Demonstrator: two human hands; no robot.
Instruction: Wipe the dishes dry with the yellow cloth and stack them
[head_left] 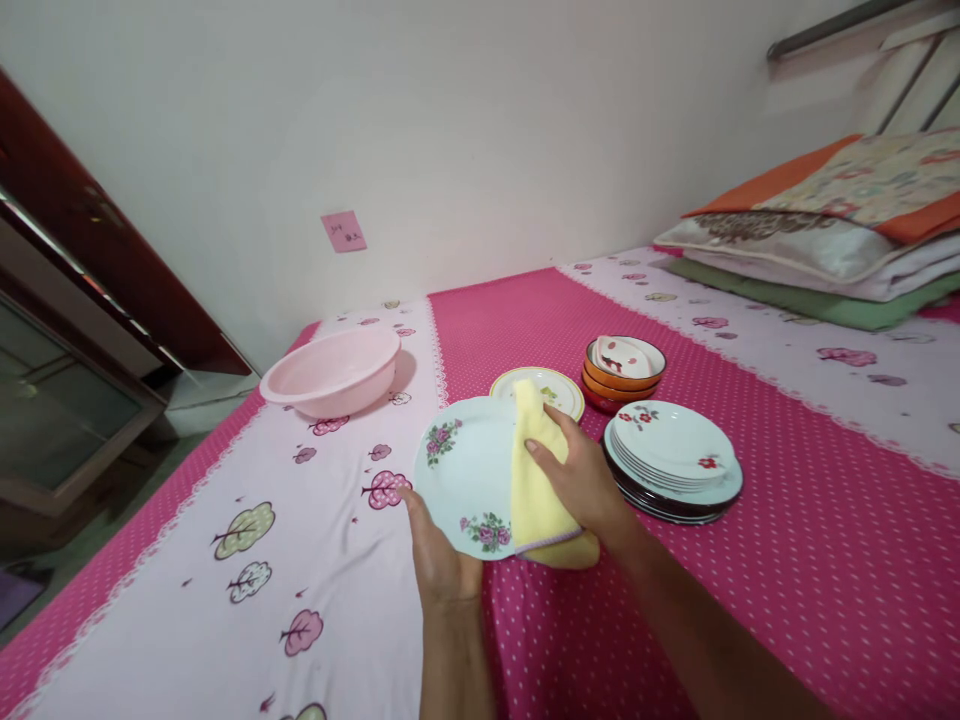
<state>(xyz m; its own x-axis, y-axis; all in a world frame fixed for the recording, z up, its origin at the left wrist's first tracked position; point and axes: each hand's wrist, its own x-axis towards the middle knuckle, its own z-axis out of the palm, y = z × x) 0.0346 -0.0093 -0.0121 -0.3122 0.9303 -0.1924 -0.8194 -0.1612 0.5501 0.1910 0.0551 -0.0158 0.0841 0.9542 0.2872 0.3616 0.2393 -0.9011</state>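
Note:
A large pale plate (469, 475) with purple flower sprigs is held up over the bed, slightly tilted. My left hand (439, 560) supports it from the lower left, thumb at the rim and the other fingers hidden beneath. My right hand (574, 465) grips a yellow cloth (536, 490) that is folded over the plate's right side and hangs below its edge. Just behind the held plate lies a smaller white plate (510, 378) with a yellow rim, partly covered by the cloth and plate.
Right of my hands sit a stack of plates (675, 445) and stacked orange bowls (622, 375). A pink basin (334, 375) stands at the left near the bed's edge. Folded bedding (810, 250) lies far right, and a white wall (480, 150) rises behind the bed.

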